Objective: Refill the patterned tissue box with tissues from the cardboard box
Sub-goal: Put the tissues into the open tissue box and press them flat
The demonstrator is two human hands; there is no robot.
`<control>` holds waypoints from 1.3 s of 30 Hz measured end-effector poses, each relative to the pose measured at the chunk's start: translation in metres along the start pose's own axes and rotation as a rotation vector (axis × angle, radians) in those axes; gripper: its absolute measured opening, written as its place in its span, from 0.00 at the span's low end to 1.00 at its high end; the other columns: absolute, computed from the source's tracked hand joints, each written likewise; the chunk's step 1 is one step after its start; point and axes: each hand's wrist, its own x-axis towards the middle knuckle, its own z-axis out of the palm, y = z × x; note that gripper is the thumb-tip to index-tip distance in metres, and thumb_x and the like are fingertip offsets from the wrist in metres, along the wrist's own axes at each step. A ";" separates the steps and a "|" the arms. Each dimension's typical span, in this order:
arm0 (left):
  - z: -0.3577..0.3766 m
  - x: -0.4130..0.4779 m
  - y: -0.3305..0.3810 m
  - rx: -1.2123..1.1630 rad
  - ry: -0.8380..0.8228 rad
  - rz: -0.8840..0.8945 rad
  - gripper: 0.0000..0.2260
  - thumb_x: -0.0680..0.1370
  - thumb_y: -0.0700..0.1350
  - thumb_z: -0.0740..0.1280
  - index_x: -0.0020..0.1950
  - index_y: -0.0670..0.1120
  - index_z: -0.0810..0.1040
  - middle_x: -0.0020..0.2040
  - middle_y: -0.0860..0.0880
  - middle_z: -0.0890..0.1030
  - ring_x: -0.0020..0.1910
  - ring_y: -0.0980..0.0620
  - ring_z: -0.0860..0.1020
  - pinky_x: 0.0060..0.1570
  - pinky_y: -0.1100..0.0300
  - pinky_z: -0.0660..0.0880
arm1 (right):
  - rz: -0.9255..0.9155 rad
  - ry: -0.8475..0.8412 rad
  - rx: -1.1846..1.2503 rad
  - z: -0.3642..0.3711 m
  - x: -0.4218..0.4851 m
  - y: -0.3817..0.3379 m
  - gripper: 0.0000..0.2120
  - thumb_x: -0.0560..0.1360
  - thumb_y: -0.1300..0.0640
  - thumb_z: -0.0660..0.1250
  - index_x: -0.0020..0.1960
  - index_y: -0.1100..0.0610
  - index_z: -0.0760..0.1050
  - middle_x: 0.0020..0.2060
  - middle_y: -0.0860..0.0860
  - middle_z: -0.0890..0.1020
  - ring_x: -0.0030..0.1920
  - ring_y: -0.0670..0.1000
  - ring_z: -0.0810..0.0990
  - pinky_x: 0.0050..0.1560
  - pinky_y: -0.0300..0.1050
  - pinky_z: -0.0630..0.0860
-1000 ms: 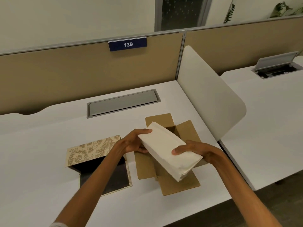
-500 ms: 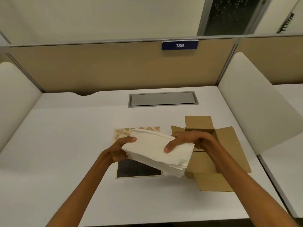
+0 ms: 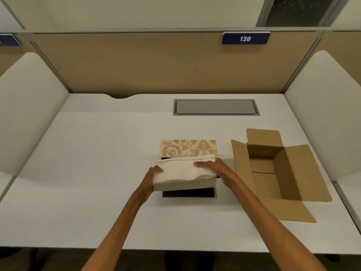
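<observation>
White desk (image 3: 93,173): patterned tissue box (image 3: 188,147) at centre, open; empty cardboard box (image 3: 277,173) at 3 o'clock, flaps spread; grey cable hatch (image 3: 215,107) at 12 o'clock.

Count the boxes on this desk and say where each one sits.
2. The patterned tissue box lies open at the desk's middle, mostly covered by the tissue stack held over it. The cardboard box stands open to its right, apart from it. Nothing else could hide another.
</observation>
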 end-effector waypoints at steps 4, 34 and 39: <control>0.008 0.012 -0.015 0.070 0.090 0.067 0.21 0.65 0.53 0.64 0.56 0.48 0.70 0.50 0.48 0.75 0.45 0.50 0.74 0.38 0.58 0.71 | -0.048 0.147 0.098 0.022 0.008 0.037 0.26 0.66 0.48 0.77 0.62 0.52 0.77 0.56 0.50 0.83 0.56 0.52 0.81 0.58 0.50 0.78; 0.035 0.035 -0.056 1.117 0.616 0.606 0.26 0.83 0.52 0.54 0.76 0.37 0.61 0.73 0.38 0.67 0.72 0.41 0.68 0.70 0.45 0.67 | -0.313 0.872 -0.596 0.033 0.032 0.080 0.35 0.69 0.35 0.69 0.65 0.59 0.68 0.59 0.56 0.77 0.59 0.56 0.75 0.55 0.55 0.73; 0.042 0.032 -0.060 1.191 0.561 0.967 0.18 0.81 0.49 0.59 0.66 0.40 0.72 0.62 0.42 0.77 0.62 0.43 0.75 0.65 0.50 0.71 | -0.569 0.907 -0.694 0.050 0.024 0.081 0.19 0.75 0.42 0.64 0.57 0.55 0.70 0.52 0.52 0.76 0.53 0.52 0.74 0.53 0.48 0.71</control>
